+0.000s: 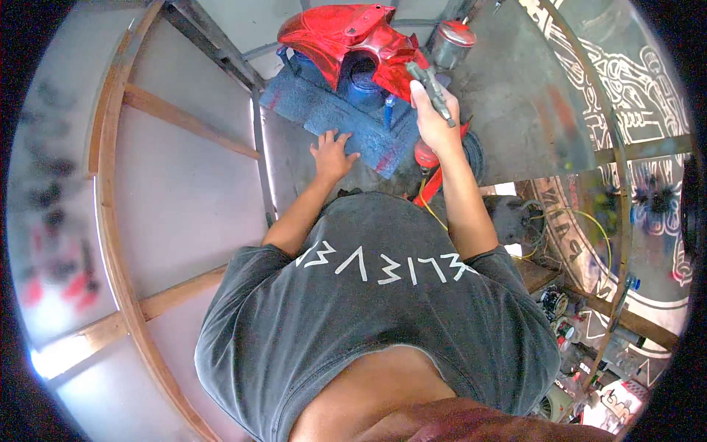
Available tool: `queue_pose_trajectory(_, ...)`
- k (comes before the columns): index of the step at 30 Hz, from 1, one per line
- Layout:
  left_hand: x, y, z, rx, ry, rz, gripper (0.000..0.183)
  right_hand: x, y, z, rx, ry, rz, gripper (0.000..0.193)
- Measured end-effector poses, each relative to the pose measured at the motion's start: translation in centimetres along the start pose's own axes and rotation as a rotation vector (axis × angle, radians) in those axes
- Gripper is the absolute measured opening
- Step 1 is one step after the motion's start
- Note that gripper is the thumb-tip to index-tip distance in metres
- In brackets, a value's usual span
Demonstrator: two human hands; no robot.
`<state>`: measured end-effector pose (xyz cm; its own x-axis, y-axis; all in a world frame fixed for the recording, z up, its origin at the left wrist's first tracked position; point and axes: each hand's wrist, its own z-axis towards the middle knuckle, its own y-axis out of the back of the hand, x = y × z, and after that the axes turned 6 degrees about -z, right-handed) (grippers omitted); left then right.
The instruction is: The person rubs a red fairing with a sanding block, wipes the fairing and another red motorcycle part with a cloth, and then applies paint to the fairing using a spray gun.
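Observation:
A grey metal spray gun (431, 92) is gripped in my right hand (436, 118), its front end beside the right side of a glossy red motorcycle fairing (353, 33). My left hand (333, 156) is held palm down with its fingers spread, near the front edge of a blue mat (324, 103), and holds nothing. The fairing rests on blue supports over the mat, and a blue container (364, 87) shows beneath it. Below my right wrist is a rounded red part (425, 155) with a yellow hose (436, 214) near it; I cannot tell whether they join the gun.
A paint-splashed can (454, 44) stands behind the fairing on the right. Pale panels on wooden framing (184, 118) rise close on my left. Another red piece (429, 188) lies near my right forearm. Cluttered bottles and cans (567, 331) sit at the lower right.

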<state>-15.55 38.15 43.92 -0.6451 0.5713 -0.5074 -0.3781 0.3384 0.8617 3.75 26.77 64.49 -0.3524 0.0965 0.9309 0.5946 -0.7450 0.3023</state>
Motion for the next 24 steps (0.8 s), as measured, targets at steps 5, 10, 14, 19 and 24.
queue_pose_trajectory(5, -0.2, -0.5, 0.0, -0.004, 0.016, 0.001, 0.064, -1.0, 0.0, -0.4, -0.032, 0.021, 0.033, 0.027)
queue_pose_trajectory(10, -0.2, -0.9, -0.1, -0.033, -0.001, -0.016, 0.065, -2.4, 0.4, 0.6, -0.118, -0.002, 0.103, 0.026)
queue_pose_trajectory(14, -0.5, -1.0, -0.1, -0.036, 0.0, -0.021, 0.065, -2.9, 1.1, 1.3, -0.117, 0.037, 0.007, 0.029)
queue_pose_trajectory(19, -1.1, -1.2, -0.2, -0.025, 0.04, -0.018, 0.065, -1.8, 0.7, 0.8, 0.023, 0.044, 0.029, 0.032)
queue_pose_trajectory(24, -1.4, -1.5, -0.1, -0.025, 0.031, -0.002, 0.065, -2.2, 0.8, 0.8, 0.06, 0.012, 0.136, 0.028)
